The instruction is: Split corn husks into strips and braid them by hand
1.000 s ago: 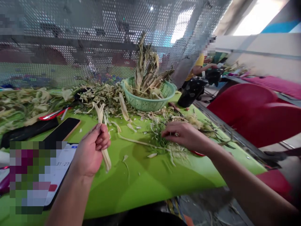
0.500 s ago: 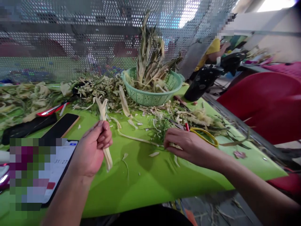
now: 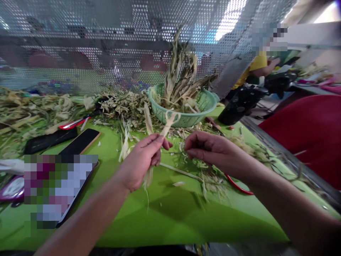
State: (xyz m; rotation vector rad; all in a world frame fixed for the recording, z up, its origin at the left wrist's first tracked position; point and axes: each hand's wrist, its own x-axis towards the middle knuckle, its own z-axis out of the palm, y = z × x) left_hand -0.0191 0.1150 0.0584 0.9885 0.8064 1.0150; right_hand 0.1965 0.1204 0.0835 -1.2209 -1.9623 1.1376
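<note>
My left hand (image 3: 145, 160) is closed around a folded strip of pale dried corn husk (image 3: 168, 124). Its looped top stands above my fingers, and the lower end hangs below the palm. Close by on the right, my right hand (image 3: 205, 149) is raised a little over the table with thumb and fingers pinched together. Whatever thin thing may be between those fingertips is not clear. Under the right wrist shows a red loop handle (image 3: 241, 186), mostly hidden by the arm. A long narrow husk strip (image 3: 181, 171) lies on the green tabletop (image 3: 170, 227) between the hands.
A green plastic basket (image 3: 170, 115) of dried husks stands at the back. Husk scraps (image 3: 125, 110) are heaped along the perforated metal screen (image 3: 106, 60). At left lie a black phone (image 3: 80, 144), a lit phone (image 3: 77, 181) and a red-edged cutter (image 3: 74, 123). A red chair (image 3: 306, 135) is at right.
My left hand has moved right with the husk, close to my right hand. My right hand has lifted off the table scraps. The whole view has shifted slightly.
</note>
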